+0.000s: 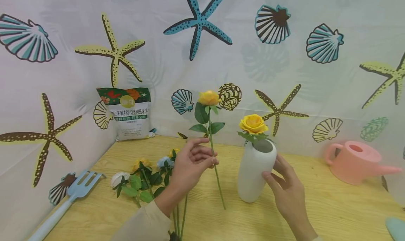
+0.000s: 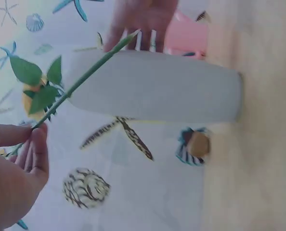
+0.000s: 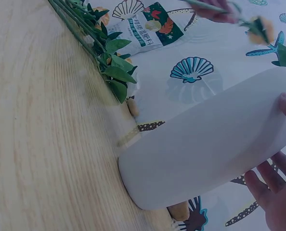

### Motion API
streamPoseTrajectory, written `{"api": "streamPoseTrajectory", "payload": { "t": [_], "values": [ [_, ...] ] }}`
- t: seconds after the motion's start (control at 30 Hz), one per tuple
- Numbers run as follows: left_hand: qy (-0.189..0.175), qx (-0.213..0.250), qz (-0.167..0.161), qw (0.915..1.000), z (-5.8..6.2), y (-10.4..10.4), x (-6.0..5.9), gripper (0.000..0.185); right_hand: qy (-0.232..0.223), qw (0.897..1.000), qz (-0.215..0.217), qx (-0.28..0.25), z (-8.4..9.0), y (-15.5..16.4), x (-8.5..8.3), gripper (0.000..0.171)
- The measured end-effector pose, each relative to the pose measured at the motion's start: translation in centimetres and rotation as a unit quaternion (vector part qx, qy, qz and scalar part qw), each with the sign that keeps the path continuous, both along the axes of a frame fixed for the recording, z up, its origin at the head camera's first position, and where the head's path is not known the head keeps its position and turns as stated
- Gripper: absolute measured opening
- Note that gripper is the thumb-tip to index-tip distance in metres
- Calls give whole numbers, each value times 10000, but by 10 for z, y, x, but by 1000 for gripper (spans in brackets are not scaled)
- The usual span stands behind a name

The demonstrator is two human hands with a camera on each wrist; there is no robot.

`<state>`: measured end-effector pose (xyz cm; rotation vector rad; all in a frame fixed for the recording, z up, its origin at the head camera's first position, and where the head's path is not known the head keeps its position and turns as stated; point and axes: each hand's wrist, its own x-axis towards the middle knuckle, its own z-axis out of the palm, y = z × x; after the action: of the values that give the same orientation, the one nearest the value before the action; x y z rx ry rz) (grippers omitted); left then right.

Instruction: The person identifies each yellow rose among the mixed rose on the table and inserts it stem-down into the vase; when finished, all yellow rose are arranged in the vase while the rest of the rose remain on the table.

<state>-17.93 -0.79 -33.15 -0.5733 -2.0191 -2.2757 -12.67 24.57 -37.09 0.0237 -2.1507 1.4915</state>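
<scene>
Left hand (image 1: 193, 160) pinches yellow rose stem (image 1: 216, 167); right hand (image 1: 284, 184), fingers relaxed, steadies white vase (image 1: 254, 174). Next: likely lift, lower stem end into vase mouth.

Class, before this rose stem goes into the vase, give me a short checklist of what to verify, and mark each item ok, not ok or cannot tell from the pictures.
1. Left hand pinches the rose by its stem: ok.
2. Right hand steadies the vase: ok, fingers lie against its side.
3. Vase stands upright on the table: ok.
4. Room in the vase mouth: cannot tell for certain; one yellow flower already sits there, with open mouth showing beside it.
5. Stem tip above the mouth: not ok, it hangs low beside the vase, left of it.
6. Water in the vase: cannot tell.
</scene>
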Motion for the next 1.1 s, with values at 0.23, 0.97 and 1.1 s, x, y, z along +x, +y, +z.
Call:
{"api": "streamPoseTrajectory", "payload": {
  "t": [0.23,0.97,1.1],
  "values": [
    [1400,512,-89,9888,47,36,-3,45,117,9999,80,-20,0,0,-1,59],
    [2046,587,739,9743,70,90,-60,39,16,10000,-9,-11,-1,1,-3,61],
    [1888,257,618,9797,62,94,-61,39,-8,10000,-15,15,-1,2,-3,61]
  ]
}}
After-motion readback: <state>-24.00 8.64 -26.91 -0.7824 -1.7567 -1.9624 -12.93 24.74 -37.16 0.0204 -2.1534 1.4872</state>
